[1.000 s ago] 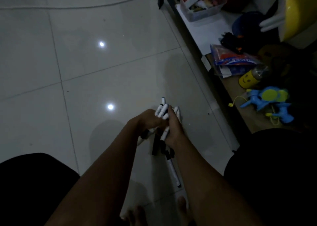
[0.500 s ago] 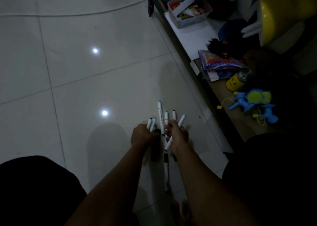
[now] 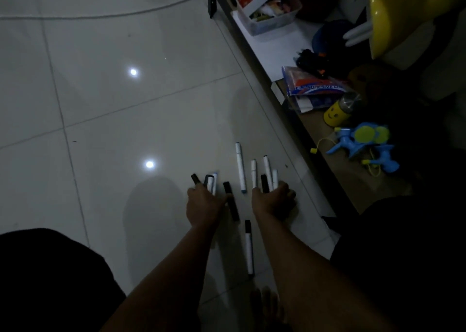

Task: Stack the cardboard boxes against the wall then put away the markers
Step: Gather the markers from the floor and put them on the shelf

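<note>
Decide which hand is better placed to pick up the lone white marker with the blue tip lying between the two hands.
Right hand, probably: the blue-tipped marker ends just beside it, while a black marker lies between it and the left hand.

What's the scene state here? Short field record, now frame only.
setting: dim tiled floor, low shelf to the right
left hand: on the floor over several markers; grip unclear
right hand: on the floor over another marker group; grip unclear
loose markers: white marker between the hands, black marker by the left hand, near marker between the forearms
shelf items: clear tub, yellow bottle, blue toy
boxes: none in view
</note>
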